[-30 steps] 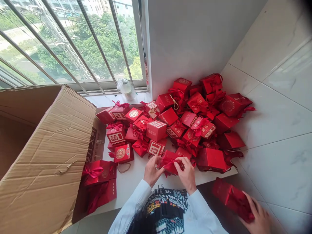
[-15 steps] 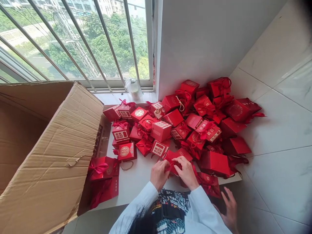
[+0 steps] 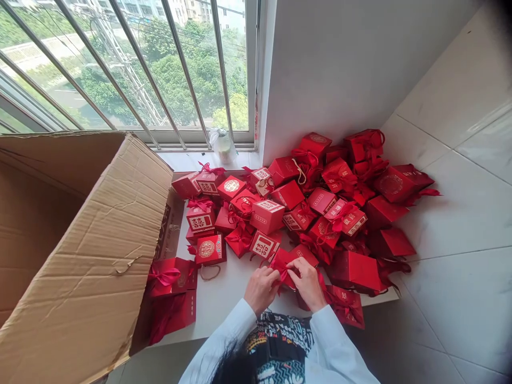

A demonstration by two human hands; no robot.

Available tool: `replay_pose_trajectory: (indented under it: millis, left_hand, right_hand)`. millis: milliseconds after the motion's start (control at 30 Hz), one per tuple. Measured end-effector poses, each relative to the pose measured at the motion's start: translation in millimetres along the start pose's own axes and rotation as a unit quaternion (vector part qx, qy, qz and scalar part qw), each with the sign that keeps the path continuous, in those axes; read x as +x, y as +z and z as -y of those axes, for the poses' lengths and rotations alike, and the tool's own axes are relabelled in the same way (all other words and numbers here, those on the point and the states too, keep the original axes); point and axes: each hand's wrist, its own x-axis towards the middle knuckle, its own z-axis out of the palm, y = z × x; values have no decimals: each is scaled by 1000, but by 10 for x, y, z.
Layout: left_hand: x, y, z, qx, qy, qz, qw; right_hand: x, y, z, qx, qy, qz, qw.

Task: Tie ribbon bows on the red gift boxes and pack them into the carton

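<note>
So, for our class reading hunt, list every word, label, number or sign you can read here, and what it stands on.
"囍": white panel of the left-side red box.
"囍": white panel of the back-left red box.
"囍": white panel of the front red box, just beyond the left hand.
Too small, blurred or partly hidden: other boxes' markings, the carton's dark print.
Numbers: none readable.

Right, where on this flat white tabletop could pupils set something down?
The main bare patch of flat white tabletop lies between the left hand and two red ribboned boxes by the brown cardboard carton. Crowded: beyond and rightward, where heaped red cardboard boxes reach the grey wall.
</note>
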Motion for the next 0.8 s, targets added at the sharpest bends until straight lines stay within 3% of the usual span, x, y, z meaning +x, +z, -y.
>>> replay_pose_trajectory:
  millis: [133, 267, 333, 467, 600, 667, 800]
  left_hand:
    - [-11, -149, 7, -45, -12, 9, 999]
    - [96, -208, 71, -177, -168, -51, 969]
    - [192, -180, 113, -195, -202, -59, 958]
    - [334, -111, 181, -227, -188, -26, 955]
    - [361, -72, 264, -271, -177, 6, 946]
    - [352, -61, 304, -297, -181, 19, 937]
    - [262, -176, 294, -326, -182, 14, 927]
  right_hand:
    - [1, -31, 36, 3, -4, -2, 1000]
    - [-9, -104, 51, 8, -20, 2, 1000]
    - [-13, -130, 55, -5, -27, 7, 1000]
    - [-44, -116, 35, -63, -47, 35, 996]
    - [-103, -41, -60, -126, -52, -2, 991]
    - [-123, -5, -113, -143, -50, 15, 988]
    - [-117, -22, -92, -144, -40, 31, 988]
